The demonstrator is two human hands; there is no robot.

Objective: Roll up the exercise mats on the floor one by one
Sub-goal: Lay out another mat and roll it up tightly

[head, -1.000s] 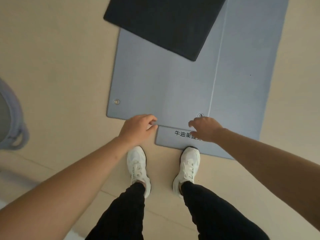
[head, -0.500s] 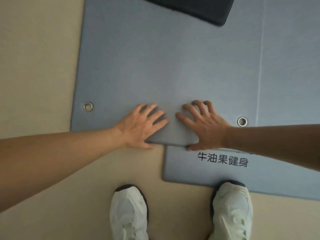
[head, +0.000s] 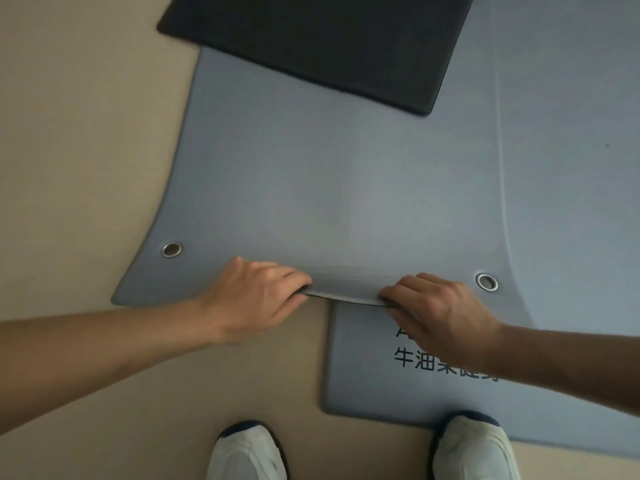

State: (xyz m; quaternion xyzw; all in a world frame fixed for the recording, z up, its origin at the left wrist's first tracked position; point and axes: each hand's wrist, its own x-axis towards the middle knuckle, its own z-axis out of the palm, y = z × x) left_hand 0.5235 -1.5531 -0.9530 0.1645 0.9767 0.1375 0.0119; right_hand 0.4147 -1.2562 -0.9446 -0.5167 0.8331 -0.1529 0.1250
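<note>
Black mat (head: 311, 39) lies atop the grey mat (head: 346, 185) farther ahead.

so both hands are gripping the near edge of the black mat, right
No. The head view shows the left hand and right hand gripping the near edge of the upper grey mat; the black mat lies untouched farther away.

Eyelet mat (head: 346, 188): grey-blue, spread on the floor (head: 76, 150), eyelets (head: 172, 250) at both near corners, near edge raised mid-span.
Printed mat (head: 363, 379): grey-blue, black characters, flat, partly beneath it.
Black mat (head: 311, 39): flat, overlapping the first's far end.
</note>
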